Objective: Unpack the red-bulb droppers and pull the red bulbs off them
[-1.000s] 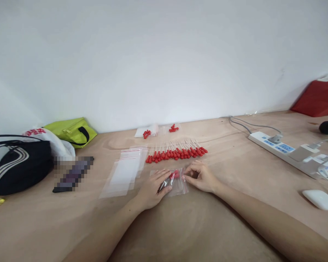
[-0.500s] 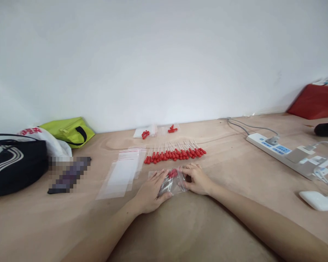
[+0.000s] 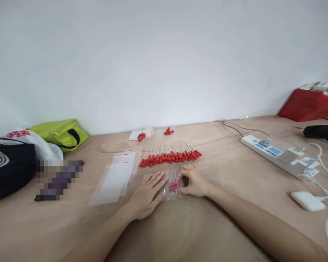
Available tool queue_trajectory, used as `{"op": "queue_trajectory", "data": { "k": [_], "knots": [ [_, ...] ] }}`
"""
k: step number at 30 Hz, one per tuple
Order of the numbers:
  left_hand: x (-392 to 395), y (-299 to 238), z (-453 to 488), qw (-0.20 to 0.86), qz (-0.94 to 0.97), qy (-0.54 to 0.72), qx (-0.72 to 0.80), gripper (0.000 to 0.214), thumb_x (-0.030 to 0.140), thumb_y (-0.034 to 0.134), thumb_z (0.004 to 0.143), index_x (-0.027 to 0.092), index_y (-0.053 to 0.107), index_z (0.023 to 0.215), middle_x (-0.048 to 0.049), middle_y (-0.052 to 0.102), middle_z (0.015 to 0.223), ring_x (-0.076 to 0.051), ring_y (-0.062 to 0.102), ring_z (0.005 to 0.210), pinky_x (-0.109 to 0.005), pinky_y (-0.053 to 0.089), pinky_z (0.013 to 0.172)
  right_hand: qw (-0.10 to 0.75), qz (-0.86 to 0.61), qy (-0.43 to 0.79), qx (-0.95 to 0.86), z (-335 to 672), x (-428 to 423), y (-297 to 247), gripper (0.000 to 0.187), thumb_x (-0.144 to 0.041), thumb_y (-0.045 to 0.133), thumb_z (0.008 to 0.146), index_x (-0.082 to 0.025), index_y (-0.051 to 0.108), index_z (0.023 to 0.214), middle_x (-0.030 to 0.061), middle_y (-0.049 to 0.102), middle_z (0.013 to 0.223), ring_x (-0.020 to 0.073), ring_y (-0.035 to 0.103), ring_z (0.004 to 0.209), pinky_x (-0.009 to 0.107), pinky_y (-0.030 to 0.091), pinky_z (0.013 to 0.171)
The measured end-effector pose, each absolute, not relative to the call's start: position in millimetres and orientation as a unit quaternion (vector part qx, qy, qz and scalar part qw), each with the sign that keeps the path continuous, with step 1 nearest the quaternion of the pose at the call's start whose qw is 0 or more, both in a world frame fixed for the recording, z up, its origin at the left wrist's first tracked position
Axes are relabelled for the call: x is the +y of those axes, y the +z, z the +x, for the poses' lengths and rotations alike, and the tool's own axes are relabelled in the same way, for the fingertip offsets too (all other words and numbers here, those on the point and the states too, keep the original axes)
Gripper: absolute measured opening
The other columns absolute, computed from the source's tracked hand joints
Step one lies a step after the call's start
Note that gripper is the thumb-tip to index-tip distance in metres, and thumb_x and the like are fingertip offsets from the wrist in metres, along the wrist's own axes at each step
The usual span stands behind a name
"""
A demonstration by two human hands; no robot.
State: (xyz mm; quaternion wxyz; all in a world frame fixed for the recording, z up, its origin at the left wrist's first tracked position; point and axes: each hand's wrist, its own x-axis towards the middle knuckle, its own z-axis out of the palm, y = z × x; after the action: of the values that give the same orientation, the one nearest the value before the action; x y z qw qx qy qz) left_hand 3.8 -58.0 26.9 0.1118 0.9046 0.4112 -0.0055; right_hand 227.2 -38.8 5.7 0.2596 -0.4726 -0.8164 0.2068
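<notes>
A small clear zip-lock bag (image 3: 168, 193) with red pieces (image 3: 174, 186) inside lies flat on the table in front of me. My left hand (image 3: 149, 194) rests on its left part, fingers stretched out and spread. At the bag's right end, near the red zip line, my right hand (image 3: 195, 182) pinches the edge between thumb and fingers. Just beyond both hands is a row of thin pale sticks with red bulb-shaped tips (image 3: 169, 157). Flat, clear zip-lock bags (image 3: 113, 183) overlap to the left of my left hand.
Near the wall lie two bags with red pieces (image 3: 141, 137) (image 3: 168, 131). A power strip (image 3: 273, 156) with cables and a white charger case (image 3: 307, 201) is on the right. A black bag (image 3: 11, 167), a yellow-green bag (image 3: 61, 134) and a pixelated object (image 3: 60, 182) are on the left.
My right hand has turned and now pinches the bag's right edge; the red pieces show closer to that end. My left hand stays flat on the bag. The view has shifted slightly right.
</notes>
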Motion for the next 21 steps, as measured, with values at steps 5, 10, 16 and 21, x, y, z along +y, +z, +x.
{"op": "queue_trajectory", "data": {
  "k": [5,10,16,21],
  "knots": [
    [-57,25,3,0.108,0.905,0.004,0.412,0.053,0.049,0.024,0.088,0.026,0.020,0.136,-0.0021,0.017,0.143,-0.021,0.016,0.131,-0.046,0.018,0.106,0.276,-0.451,0.273,-0.804,241,-36,8,0.024,-0.032,0.070,0.057,-0.017,0.056,0.070,-0.0016,0.058,0.071,0.0119,0.050,0.068,0.027,0.034,0.068],
    [-57,26,3,0.105,0.905,0.004,0.412,0.053,0.049,0.025,0.088,0.027,0.020,0.136,-0.0021,0.017,0.143,-0.021,0.016,0.131,-0.046,0.017,0.106,0.276,-0.429,0.260,-0.820,240,-34,8,0.033,-0.036,0.073,0.053,-0.018,0.058,0.076,-0.0010,0.058,0.073,0.0128,0.051,0.071,0.027,0.035,0.070],
    [-58,27,4,0.095,0.908,-0.006,0.408,0.053,0.050,0.025,0.087,0.029,0.019,0.135,-0.0023,0.015,0.143,-0.022,0.014,0.131,-0.046,0.018,0.106,0.194,-0.422,0.322,-0.825,249,-31,20,0.017,-0.023,0.067,0.057,-0.016,0.055,0.066,-0.0040,0.053,0.062,0.0066,0.044,0.054,0.018,0.033,0.050],
    [-59,27,3,0.096,0.910,-0.009,0.403,0.049,0.049,0.025,0.088,0.032,0.023,0.134,-0.0025,0.014,0.144,-0.024,0.013,0.131,-0.048,0.017,0.105,0.106,-0.416,0.340,-0.837,268,-25,34,0.024,-0.018,0.066,0.052,-0.016,0.059,0.075,-0.0047,0.054,0.063,0.0063,0.045,0.053,0.017,0.034,0.047]
  ]
}}
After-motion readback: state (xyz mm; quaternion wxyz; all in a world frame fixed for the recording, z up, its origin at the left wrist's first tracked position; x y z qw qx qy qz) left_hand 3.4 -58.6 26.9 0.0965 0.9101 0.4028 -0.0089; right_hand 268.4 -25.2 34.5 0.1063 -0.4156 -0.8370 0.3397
